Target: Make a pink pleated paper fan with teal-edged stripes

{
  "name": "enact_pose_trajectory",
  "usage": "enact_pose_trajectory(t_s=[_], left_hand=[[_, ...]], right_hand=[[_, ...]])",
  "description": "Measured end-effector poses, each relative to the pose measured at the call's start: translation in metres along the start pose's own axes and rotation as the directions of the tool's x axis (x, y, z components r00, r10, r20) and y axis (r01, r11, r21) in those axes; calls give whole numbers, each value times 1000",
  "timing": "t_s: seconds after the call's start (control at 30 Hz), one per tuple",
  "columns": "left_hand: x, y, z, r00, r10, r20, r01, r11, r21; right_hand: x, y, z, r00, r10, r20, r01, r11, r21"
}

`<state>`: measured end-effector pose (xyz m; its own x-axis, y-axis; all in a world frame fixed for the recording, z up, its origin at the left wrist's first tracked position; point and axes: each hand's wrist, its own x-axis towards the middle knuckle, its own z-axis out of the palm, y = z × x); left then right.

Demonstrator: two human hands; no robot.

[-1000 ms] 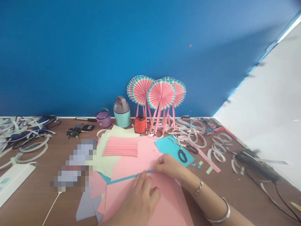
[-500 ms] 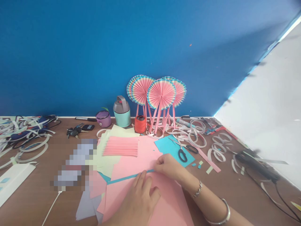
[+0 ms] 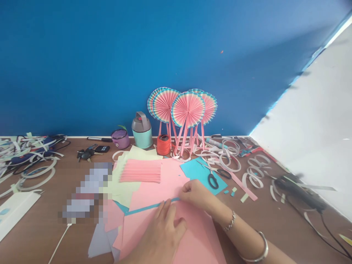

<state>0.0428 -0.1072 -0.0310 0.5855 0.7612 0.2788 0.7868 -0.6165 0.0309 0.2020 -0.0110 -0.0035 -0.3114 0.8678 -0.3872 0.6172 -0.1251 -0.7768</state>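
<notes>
A pink paper sheet lies in front of me, with a narrow blue paper strip running along its far edge. Spread flat on the sheet, my left hand is open, its fingertips pressing by the strip. My right hand is pinched closed over the strip's right end, hiding that end. Beyond the strip are another pink sheet and a pleated pink paper on pale green sheets. Scissors rest on a blue sheet past my right hand.
Several pink pleated paper fans stand against the blue wall, near a red spool, a flask and a purple cup. Curled paper strips litter the right. A glue gun-like black tool, keys and a power strip lie around.
Both hands hold nearly the same places on the paper and strip. The whole view has shifted very slightly; nothing else has visibly moved.
</notes>
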Motion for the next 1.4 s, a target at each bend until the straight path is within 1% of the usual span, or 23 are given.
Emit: enact_pose_trajectory(t_s=[0.13,0.3,0.43,0.53,0.7,0.83,1.03,1.17,1.27,1.4], left_hand=[[1,0,-2,1000,9,21,-10,1000,5],[1,2,-4,998,-5,58,0,996,90],[-3,2,0,1000,14,-7,-13,988,153],[-4,0,2,999,46,-25,-42,989,140],[-1,-2,-2,996,89,16,-91,984,154],[0,-2,-1,993,98,65,-107,983,152],[0,0,0,985,53,163,-65,995,71],[2,1,-1,977,41,210,-58,995,76],[1,2,3,980,31,197,-50,995,92],[-1,1,6,986,32,164,-48,995,90]], right_hand=[[2,1,0,1000,-3,2,3,1000,-8],[1,1,0,1000,-8,13,8,1000,4],[-1,0,0,1000,12,21,-12,1000,5],[-1,0,0,1000,20,11,-20,1000,-2],[0,1,2,1000,13,-16,-13,1000,-22],[0,3,1,1000,-11,-18,10,998,-62],[-2,4,-8,995,-29,-91,14,987,-162],[-1,8,-15,991,-63,-119,36,976,-215],[0,12,-21,986,-79,-144,41,968,-248],[1,15,-27,990,-77,-119,47,970,-238]])
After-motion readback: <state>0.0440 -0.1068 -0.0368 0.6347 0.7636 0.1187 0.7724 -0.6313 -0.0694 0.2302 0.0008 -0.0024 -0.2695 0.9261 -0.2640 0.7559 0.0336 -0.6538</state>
